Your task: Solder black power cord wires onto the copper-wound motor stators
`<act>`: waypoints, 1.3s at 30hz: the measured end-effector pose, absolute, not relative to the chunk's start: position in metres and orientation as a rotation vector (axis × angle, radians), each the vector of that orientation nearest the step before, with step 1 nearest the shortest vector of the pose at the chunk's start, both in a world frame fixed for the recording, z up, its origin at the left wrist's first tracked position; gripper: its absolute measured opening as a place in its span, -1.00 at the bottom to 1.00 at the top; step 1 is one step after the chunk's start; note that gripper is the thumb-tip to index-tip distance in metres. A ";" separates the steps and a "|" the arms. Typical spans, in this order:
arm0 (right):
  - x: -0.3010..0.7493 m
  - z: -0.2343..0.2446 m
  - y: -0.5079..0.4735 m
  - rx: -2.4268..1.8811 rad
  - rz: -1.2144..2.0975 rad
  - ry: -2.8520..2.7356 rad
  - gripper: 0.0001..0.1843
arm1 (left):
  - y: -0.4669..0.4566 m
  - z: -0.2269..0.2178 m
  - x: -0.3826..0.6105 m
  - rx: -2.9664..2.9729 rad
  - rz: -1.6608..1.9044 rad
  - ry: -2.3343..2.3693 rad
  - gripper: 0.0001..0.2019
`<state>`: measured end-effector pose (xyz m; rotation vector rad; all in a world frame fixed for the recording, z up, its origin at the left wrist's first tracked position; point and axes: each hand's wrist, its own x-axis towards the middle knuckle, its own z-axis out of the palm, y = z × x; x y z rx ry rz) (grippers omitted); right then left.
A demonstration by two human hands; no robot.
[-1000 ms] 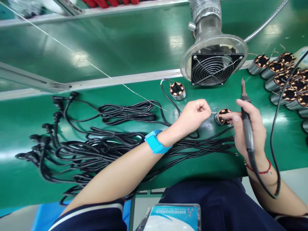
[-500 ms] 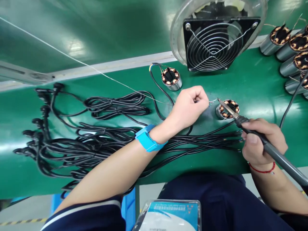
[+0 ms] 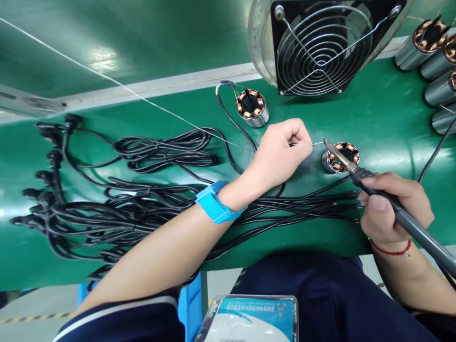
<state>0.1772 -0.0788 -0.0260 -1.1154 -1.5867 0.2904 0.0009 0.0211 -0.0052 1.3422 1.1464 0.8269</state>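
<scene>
My left hand (image 3: 283, 147) is closed around the end of a black power cord, mostly hidden in the fingers. Thin bare wire ends (image 3: 317, 144) stick out past the fingertips toward the right. My right hand (image 3: 395, 206) grips a soldering iron (image 3: 402, 216) by its dark handle. The iron's tip is at the far end of these wires; whether it touches them I cannot tell. Just below the tip stands a motor stator (image 3: 342, 157) with copper windings. A thin pale wire (image 3: 142, 98) runs from the upper left and passes under my left hand.
Coiled black power cords (image 3: 142, 218) with plugs cover the left of the green bench (image 3: 388, 142). Another stator (image 3: 252, 109), with a cord attached, stands behind my left hand. A fan with a wire guard (image 3: 320, 57) is at the back. Several stators (image 3: 420, 45) stand at right.
The view has shifted slightly, so the fan and the stators at right sit higher and farther right. Both hands keep their grips, with the iron's tip still by the wire ends.
</scene>
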 end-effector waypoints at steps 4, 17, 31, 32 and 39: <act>0.177 -0.029 -0.079 -1.097 0.300 -1.581 -0.70 | 0.021 -0.005 0.001 1.359 0.834 1.138 -0.72; 0.175 -0.030 -0.079 -1.094 0.307 -1.598 -0.67 | 0.020 -0.004 0.002 1.308 0.844 1.147 -0.71; 0.176 -0.030 -0.077 -1.071 0.275 -1.583 -0.72 | 0.023 -0.014 0.000 1.455 0.866 1.109 -0.78; 0.176 -0.029 -0.077 -1.077 0.276 -1.591 -0.71 | 0.023 -0.014 0.000 1.454 0.865 1.114 -0.78; 0.171 -0.024 -0.076 -1.182 0.280 -1.597 -0.52 | 0.022 -0.013 0.001 1.439 0.860 1.117 -0.79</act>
